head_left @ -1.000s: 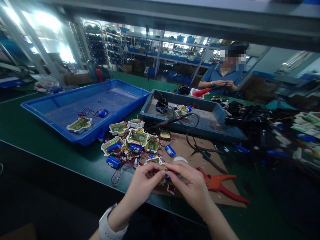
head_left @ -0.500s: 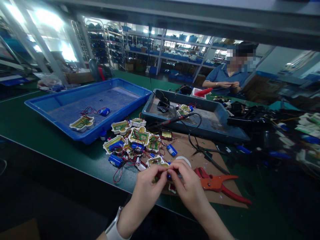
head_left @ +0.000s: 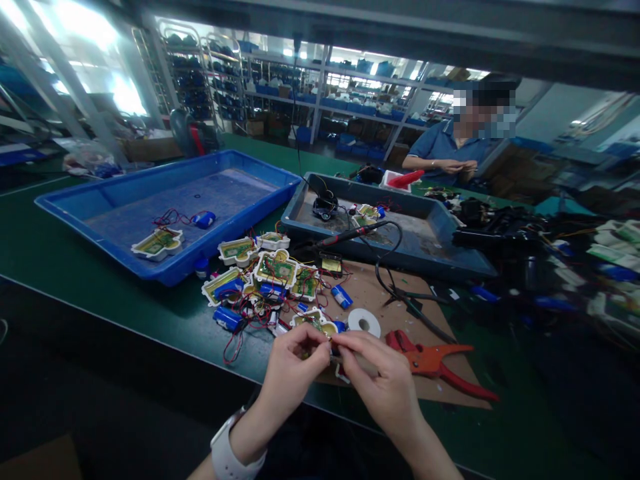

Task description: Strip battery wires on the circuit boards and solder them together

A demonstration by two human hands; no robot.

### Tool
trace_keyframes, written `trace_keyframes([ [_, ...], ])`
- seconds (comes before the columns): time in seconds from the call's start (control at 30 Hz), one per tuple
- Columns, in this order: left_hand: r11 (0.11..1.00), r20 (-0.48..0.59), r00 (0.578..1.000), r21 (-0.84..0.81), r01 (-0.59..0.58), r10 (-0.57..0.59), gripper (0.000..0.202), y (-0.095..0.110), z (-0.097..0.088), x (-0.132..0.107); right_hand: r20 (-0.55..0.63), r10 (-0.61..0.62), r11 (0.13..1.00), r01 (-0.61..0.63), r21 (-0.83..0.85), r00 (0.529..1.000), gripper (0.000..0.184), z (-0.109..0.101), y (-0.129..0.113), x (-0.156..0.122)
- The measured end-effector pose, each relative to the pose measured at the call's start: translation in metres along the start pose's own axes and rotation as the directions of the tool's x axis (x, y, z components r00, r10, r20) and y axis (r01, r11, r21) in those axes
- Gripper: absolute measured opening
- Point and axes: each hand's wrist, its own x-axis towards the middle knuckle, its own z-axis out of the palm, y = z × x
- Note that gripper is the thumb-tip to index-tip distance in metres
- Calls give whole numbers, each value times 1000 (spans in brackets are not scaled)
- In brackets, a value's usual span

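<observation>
My left hand [head_left: 299, 363] is closed in a pinch over the brown board [head_left: 405, 313], near the table's front edge. My right hand [head_left: 383, 373] pinches right beside it, the fingertips almost meeting. Whatever small piece lies between the fingers is too small to name. Just beyond them sits a white housing with a circuit board [head_left: 313, 320], partly covered by my left hand. A white tape roll [head_left: 356, 321] lies flat behind my right hand. To the right rests an orange wire stripper [head_left: 430, 360], its handles spread.
Several white housings with circuit boards [head_left: 276, 268], blue batteries [head_left: 229, 319] and red-black wires form a pile on the left. Behind stand a blue tray [head_left: 165, 272] and a grey-blue tray [head_left: 425, 263], with a soldering iron [head_left: 350, 233] across its edge. A person [head_left: 445, 150] works opposite.
My right hand has shifted slightly right and down, uncovering more of the white tape roll. The fingertips of both hands have drawn a little apart. The view has shifted slightly.
</observation>
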Motion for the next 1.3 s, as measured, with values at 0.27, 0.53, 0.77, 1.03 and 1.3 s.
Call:
trace_keyframes([
  [0.27, 987, 34, 995, 123, -102, 99, 17, -4, -2, -3, 132, -65, 996, 72, -51, 989, 29, -21, 7, -4],
  [0.53, 976, 49, 987, 150, -160, 154, 20, -3, -11, 6, 355, 733, 529, -158, -834, 581, 79, -142, 68, -24],
  [0.77, 974, 64, 981, 121, -192, 185, 18, -2, -10, 13, 436, 553, 600, 24, -800, 710, 55, -166, 74, -37],
  [1.03, 768, 139, 814, 276, -578, 563, 11, -12, -11, 9, 278, 624, 777, -619, -120, 730, 50, -135, 29, -80],
  [1.3, 496, 276, 622, 410, -765, 732, 15, -24, -15, 6, 765, 442, -105, -821, 562, 467, 43, -62, -21, -70],
])
